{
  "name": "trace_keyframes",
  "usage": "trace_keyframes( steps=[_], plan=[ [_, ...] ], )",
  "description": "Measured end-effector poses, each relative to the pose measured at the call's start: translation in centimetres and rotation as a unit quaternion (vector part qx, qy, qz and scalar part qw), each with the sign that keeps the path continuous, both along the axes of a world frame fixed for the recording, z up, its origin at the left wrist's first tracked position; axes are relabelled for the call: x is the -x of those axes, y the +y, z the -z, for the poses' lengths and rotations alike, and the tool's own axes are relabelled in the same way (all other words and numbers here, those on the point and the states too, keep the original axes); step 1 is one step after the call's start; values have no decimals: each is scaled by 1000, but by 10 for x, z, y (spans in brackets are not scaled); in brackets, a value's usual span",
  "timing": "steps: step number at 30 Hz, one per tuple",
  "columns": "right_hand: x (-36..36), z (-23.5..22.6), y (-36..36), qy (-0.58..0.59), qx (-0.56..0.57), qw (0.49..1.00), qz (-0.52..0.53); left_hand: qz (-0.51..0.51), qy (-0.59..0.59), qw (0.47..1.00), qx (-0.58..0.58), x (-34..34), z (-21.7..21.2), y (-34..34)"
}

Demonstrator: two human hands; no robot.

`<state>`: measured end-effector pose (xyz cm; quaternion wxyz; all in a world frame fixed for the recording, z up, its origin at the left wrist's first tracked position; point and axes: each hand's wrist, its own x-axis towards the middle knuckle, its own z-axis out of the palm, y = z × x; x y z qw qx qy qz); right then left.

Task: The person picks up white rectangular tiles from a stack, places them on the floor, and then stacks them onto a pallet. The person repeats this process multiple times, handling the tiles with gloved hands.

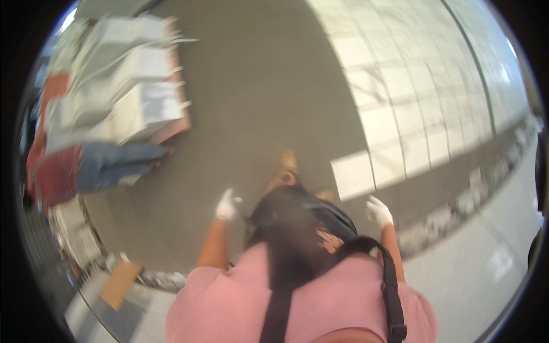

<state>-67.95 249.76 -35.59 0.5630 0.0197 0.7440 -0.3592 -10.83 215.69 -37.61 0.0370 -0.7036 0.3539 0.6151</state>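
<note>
My left hand (227, 207), in a white glove, hangs beside my left hip with its thumb apart from the fingers. Nothing shows in it. On the other side, my right hand (379, 211) wears a matching glove, its fingers loosely stretched, and it too appears to hold nothing. A pale square tile (353, 175) at the near corner of the tiled area lies just beyond my right hand, which seems apart from it. Both hands are a little blurred. Below me, my shod foot (289, 160) is on the grey ground.
Rows of pale tiles (406, 117) cover the right side, beside bare grey ground (257, 80). Rubble (440, 223) lines a smooth light floor (486, 246). White block-like stacks (146, 108) stand left, near a person in red and jeans (63, 171). A brown board (120, 284) lies lower left.
</note>
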Motion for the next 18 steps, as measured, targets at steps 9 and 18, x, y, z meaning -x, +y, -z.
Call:
trace_keyframes(
  steps=[9, 18],
  plan=[
    [13, 2, -218, -34, 26, 986, -163, -102, -125, 974, 157, -27, -19, -75],
    [33, -6, -366, 76, 19, 942, -326, -156, -106, 977, 104, 25, -49, -106]
  ],
)
